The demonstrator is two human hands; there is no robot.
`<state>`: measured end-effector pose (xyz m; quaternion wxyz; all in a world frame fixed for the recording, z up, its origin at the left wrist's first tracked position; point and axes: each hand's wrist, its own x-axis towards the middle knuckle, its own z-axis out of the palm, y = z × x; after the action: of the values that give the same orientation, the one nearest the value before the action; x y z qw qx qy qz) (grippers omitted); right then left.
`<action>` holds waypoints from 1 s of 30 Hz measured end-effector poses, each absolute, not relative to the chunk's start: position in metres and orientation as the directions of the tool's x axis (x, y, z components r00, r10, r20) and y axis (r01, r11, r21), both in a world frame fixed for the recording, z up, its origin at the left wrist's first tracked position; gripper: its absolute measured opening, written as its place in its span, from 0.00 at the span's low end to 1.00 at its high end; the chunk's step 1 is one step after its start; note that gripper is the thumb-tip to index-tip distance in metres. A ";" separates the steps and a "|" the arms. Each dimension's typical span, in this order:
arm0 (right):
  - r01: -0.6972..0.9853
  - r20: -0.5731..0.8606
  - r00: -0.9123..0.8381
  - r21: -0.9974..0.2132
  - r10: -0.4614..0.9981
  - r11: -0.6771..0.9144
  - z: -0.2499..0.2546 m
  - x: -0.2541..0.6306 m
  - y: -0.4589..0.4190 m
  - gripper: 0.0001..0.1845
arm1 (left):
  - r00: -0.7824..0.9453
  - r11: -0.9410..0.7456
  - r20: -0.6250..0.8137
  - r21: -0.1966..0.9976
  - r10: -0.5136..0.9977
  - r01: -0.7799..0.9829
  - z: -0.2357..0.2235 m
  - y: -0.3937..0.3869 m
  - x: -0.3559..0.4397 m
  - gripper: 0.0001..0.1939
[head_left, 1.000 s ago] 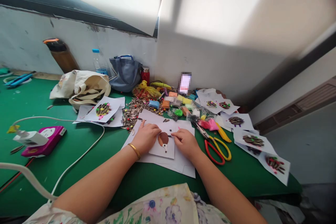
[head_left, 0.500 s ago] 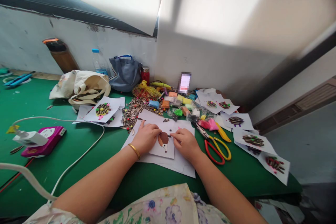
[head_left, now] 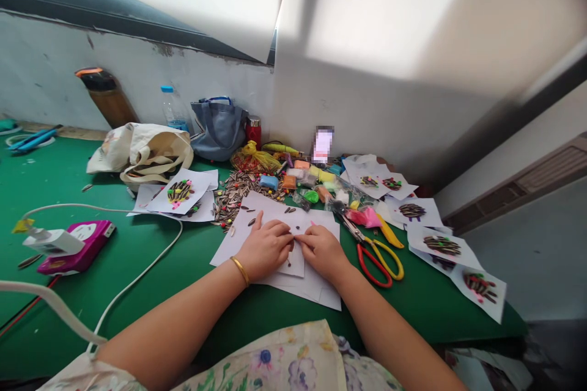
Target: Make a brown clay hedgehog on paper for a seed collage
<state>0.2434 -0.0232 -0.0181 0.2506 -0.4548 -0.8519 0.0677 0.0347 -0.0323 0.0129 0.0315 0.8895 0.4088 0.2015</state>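
A white card [head_left: 299, 267] lies on larger white sheets [head_left: 228, 247] in front of me. My left hand [head_left: 268, 248], with a gold bangle at the wrist, bends over the card and covers most of the brown shape on it. Its fingertips are drawn together and its little finger sticks up. My right hand [head_left: 323, 250] is closed, its index fingertip meeting the left fingertips at the card's right side. Whatever is between the fingers is hidden. Below them a small dark dot [head_left: 289, 265] shows on the card. Several loose sunflower seeds [head_left: 252, 222] lie on the sheets.
Striped seeds [head_left: 233, 195] are heaped behind the sheets, beside wrapped coloured clay [head_left: 288, 182]. Red-and-yellow-handled scissors [head_left: 373, 256] lie to the right. Seed-decorated cards [head_left: 443, 244] spread along the right; others [head_left: 181, 192] lie left. A white cable [head_left: 137, 284] crosses the left side.
My left hand has moved right and over the brown shape, hiding it. The dark sliver at my right fingertips is now out of sight. My right hand has hardly moved.
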 end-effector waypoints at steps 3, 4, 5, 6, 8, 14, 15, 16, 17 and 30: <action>0.717 0.379 -0.445 -0.392 0.812 0.576 -0.022 0.244 -0.022 0.15 | 0.602 -0.675 0.321 0.212 0.732 0.707 0.011 -0.035 0.039 0.14; 0.709 0.382 -0.439 -0.409 0.813 0.575 -0.023 0.244 -0.021 0.15 | 0.604 -0.675 0.317 0.208 0.731 0.708 0.010 -0.035 0.040 0.14; 0.700 0.385 -0.435 -0.424 0.814 0.574 -0.023 0.244 -0.021 0.15 | 0.604 -0.674 0.314 0.205 0.732 0.710 0.009 -0.035 0.040 0.15; 0.693 0.385 -0.432 -0.438 0.816 0.573 -0.023 0.244 -0.020 0.15 | 0.605 -0.673 0.312 0.202 0.733 0.711 0.009 -0.035 0.041 0.15; 0.682 0.386 -0.416 -0.466 0.823 0.563 -0.023 0.245 -0.020 0.15 | 0.605 -0.673 0.313 0.193 0.732 0.714 0.010 -0.035 0.041 0.14; 0.718 0.392 -0.401 -0.427 0.828 0.550 -0.017 0.249 -0.023 0.16 | 0.602 -0.674 0.328 0.182 0.728 0.716 0.011 -0.036 0.042 0.14; 0.728 0.385 -0.419 -0.398 0.822 0.558 -0.015 0.249 -0.024 0.15 | 0.600 -0.671 0.325 0.188 0.731 0.717 0.011 -0.036 0.042 0.14; 0.738 0.376 -0.436 -0.371 0.817 0.564 -0.014 0.249 -0.025 0.15 | 0.596 -0.668 0.322 0.197 0.736 0.718 0.011 -0.035 0.041 0.14; 0.746 0.367 -0.449 -0.348 0.815 0.568 -0.013 0.248 -0.026 0.15 | 0.591 -0.663 0.317 0.208 0.742 0.720 0.011 -0.035 0.041 0.14; 0.740 0.365 -0.473 -0.329 0.802 0.587 -0.010 0.245 -0.028 0.19 | 0.552 -0.618 0.282 0.286 0.785 0.732 0.013 -0.025 0.030 0.14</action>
<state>0.2454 -0.0285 -0.0101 0.2465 -0.4503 -0.8559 0.0627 0.0296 -0.0255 0.0132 0.0677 0.8783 0.4318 0.1939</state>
